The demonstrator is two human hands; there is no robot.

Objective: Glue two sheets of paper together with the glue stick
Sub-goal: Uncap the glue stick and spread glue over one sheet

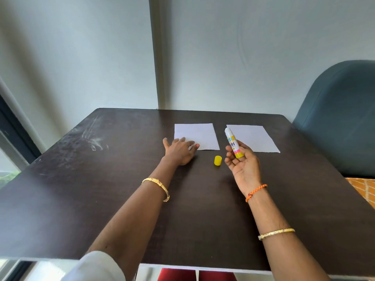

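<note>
- A dark table (pixel 101 189) filled the lower view, its far left part marked with pale scuffs (pixel 93 136).
- The left arm reached forward across the table, a gold bangle (pixel 157 187) on its forearm and a white sleeve (pixel 97 266) at the near edge.
- The left hand (pixel 179 150) lay palm down, fingers straight and spread, fingertips resting on the near left corner of the left sheet (pixel 197 136); it gripped nothing.
- The left sheet lay flat near the table's far side.
- A yellow cap (pixel 217 160) stood on the table between the two hands, just in front of the left sheet and apart from it.
- The right hand (pixel 241 161) was raised palm up, thumb and fingers pinching the lower end of the glue stick (pixel 233 141).
- The stick was uncapped, tilted with its white tip pointing up and away, over the gap between the sheets.
- The right wrist bore an orange cord (pixel 256 192); a second bangle (pixel 276 233) sat farther down the forearm.
- The right sheet (pixel 255 138) lay flat beside the left one, apart from it.
- A blue chair (pixel 341 118) stood past the table's right edge.
</note>
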